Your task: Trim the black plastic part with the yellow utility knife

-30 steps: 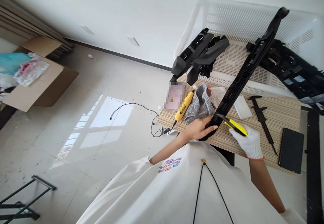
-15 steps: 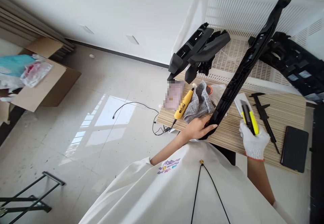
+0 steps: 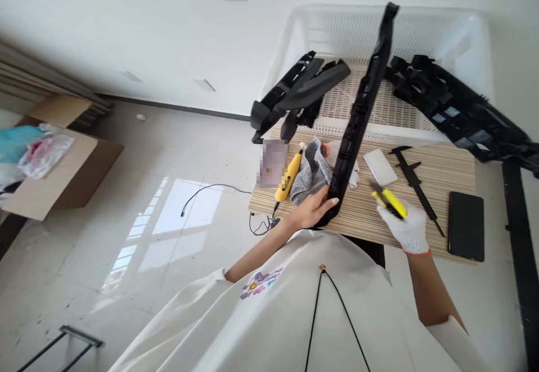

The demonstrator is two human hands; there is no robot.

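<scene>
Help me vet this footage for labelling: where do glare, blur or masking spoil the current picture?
Head view: bright, window-shaped glare lies across the glossy floor; head view: the tip of the yellow-and-black cutter in the gloved right hand looks smeared, perhaps by motion; head view: mosaic blocks mask parts of the pinkish item and the yellow corded tool.

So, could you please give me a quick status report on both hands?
Bare left hand holding lower end of long black plastic strip. White-gloved right hand holding yellow-and-black utility knife, apart from strip. Grey knitted cloth close beside left hand.
</scene>
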